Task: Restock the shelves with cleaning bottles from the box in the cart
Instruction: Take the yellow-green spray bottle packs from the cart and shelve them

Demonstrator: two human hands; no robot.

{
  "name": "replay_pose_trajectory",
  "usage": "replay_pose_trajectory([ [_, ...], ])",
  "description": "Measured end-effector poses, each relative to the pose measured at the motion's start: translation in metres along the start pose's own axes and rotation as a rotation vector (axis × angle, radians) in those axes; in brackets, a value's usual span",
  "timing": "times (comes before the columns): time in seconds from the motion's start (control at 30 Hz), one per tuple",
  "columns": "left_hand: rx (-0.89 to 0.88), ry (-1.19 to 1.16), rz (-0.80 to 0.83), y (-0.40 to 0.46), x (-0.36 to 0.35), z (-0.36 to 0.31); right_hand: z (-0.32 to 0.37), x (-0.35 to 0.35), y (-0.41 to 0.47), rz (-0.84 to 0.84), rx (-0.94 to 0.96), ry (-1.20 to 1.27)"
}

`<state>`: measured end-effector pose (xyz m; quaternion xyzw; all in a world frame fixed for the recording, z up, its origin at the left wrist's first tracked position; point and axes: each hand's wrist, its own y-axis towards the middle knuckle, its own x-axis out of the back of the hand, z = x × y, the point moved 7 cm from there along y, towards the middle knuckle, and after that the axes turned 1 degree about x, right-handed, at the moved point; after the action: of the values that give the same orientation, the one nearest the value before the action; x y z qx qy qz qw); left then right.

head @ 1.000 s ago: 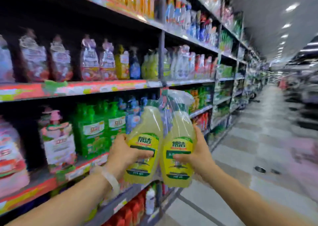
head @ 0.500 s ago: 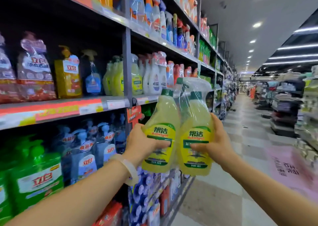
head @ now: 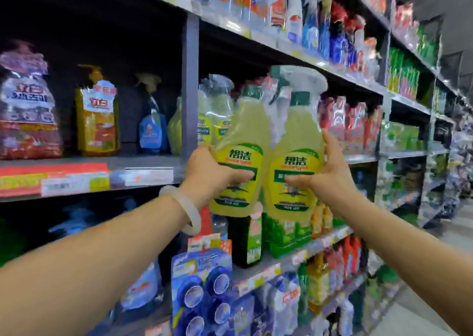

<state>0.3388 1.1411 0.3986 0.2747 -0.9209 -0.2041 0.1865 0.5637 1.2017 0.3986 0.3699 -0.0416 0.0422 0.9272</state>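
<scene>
I hold two yellow-green spray bottles upright, side by side, their heads wrapped in clear plastic. My left hand (head: pixel 208 173) grips the left bottle (head: pixel 239 141) around its lower body. My right hand (head: pixel 325 174) grips the right bottle (head: pixel 294 141) the same way. Both bottles hover in front of the middle shelf (head: pixel 363 158), just right of the grey upright post (head: pixel 190 92). Matching yellow-green bottles (head: pixel 210 123) stand on that shelf right behind them. The box and cart are out of view.
Shelves run along the left, packed with goods: red refill pouches (head: pixel 28 110), a yellow pump bottle (head: pixel 96 115) and a blue sprayer (head: pixel 151 128) left of the post. Blue toilet-block packs (head: pixel 204 292) hang below. The aisle floor (head: pixel 435 297) lies to the lower right.
I have walked along the shelf and raised both bottles. They now sit level with the middle shelf beside the matching bottles. Both grips are unchanged.
</scene>
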Motion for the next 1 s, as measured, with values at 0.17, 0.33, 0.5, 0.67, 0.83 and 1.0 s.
replay_pose_trajectory([
  [0.17, -0.040, 0.046, -0.177, 0.069, -0.004, -0.037, -0.001, -0.024, 0.119, 0.127, 0.149, 0.065],
  [0.33, -0.054, 0.216, -0.320, 0.107, 0.002, -0.051, -0.003, -0.052, 0.181, 0.183, 0.285, 0.039],
  [0.5, -0.148, 0.547, -0.423, 0.126, 0.003, -0.058, -0.025, -0.076, 0.209, 0.209, 0.282, 0.063],
  [0.67, -0.166, 0.697, -0.478, 0.141, -0.010, -0.058, -0.042, -0.084, 0.233, 0.213, 0.262, 0.074],
  [0.83, -0.110, 0.862, -0.485, 0.151, -0.029, -0.055, -0.065, -0.094, 0.243, 0.213, 0.197, 0.121],
  [1.0, 0.014, 1.038, -0.467, 0.165, -0.037, -0.049, -0.075, -0.110, 0.251, 0.202, 0.225, -0.008],
])
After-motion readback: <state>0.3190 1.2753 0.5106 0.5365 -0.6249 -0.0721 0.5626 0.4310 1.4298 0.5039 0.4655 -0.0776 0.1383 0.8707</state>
